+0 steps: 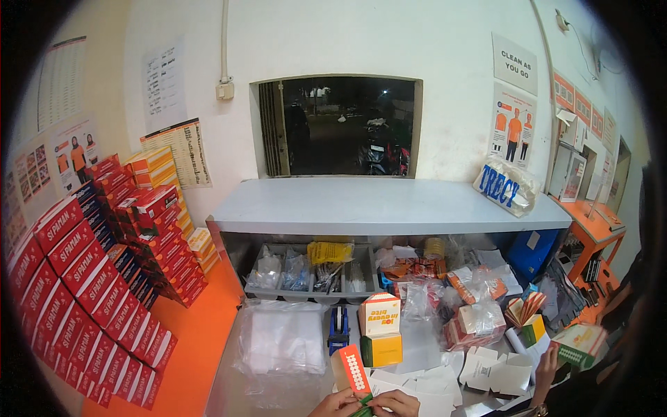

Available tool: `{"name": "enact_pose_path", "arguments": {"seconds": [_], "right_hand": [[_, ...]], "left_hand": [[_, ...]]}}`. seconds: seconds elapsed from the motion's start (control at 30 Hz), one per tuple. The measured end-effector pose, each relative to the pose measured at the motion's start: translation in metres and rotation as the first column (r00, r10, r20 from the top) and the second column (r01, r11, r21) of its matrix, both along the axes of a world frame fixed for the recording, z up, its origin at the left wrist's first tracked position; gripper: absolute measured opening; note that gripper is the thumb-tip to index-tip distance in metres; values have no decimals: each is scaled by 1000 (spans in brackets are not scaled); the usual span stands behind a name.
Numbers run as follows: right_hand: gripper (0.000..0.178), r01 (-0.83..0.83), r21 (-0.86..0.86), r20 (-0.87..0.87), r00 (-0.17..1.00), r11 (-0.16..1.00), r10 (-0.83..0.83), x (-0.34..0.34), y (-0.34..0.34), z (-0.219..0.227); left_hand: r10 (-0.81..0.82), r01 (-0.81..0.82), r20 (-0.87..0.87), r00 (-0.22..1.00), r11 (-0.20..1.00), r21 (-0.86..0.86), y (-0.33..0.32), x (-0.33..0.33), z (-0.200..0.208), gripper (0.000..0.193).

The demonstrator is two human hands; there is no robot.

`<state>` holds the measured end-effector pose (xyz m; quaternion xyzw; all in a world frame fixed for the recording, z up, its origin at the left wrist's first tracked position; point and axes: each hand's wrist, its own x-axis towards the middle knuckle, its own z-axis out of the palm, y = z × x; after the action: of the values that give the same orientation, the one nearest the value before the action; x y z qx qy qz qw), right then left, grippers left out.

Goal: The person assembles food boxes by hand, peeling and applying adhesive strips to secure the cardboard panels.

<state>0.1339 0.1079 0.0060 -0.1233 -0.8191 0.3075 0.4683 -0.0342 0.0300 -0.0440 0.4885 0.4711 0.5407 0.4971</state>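
At the lower edge my left hand (335, 403) and my right hand (396, 403) are both closed on a small folding carton (353, 372). Its raised panel is orange-red with white shapes, and green shows low down between my fingers. Just beyond my right hand, a made-up food box (381, 351) in white, yellow and green stands upright. Beside that box is a blue tape dispenser (338, 329). Flat white carton blanks (431, 386) lie to the right of my hands, partly overlapping. The lower part of the held carton is hidden by my fingers.
A co-worker's hand (545, 375) is at the right, near another printed box (580, 342). White plastic bags (285, 340) lie at left. Behind stand a grey divided tray (299, 295) and plastic-wrapped cartons (476, 323) under a raised shelf (375, 201). Red boxes (90, 306) are stacked far left.
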Motion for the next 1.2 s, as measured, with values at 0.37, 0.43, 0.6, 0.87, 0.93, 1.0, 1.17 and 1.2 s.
{"name": "enact_pose_path", "arguments": {"seconds": [0.37,0.43,0.6,0.87,0.93,1.0,1.17,1.2], "right_hand": [[30,-44,-361,182,976,932,116,2,9,-7],[30,-1,-232,144,989,973,35,-6,1,7],[45,-137,-872,61,922,469,383,-16,6,-58],[34,-8,-533,0,1000,846,9,5,12,28],[24,-12,-622,-36,999,783,-13,4,11,25],[14,67,-693,-40,991,718,-131,1,13,16],[16,6,106,-144,989,994,9,0,6,33],[16,6,103,-143,990,995,9,-1,9,38]], "left_hand": [[-98,104,82,992,992,-77,-4,2,21,20],[-146,151,58,988,984,-97,-2,4,29,19],[-213,212,3,977,970,-117,7,18,44,15],[263,-325,-491,830,945,-43,-9,12,81,11],[493,-395,-612,618,868,300,-2,17,82,12],[707,-348,-606,365,707,616,4,21,85,17],[656,-591,-385,649,753,288,9,18,73,17],[655,-591,-387,649,754,285,4,16,70,17]]}}
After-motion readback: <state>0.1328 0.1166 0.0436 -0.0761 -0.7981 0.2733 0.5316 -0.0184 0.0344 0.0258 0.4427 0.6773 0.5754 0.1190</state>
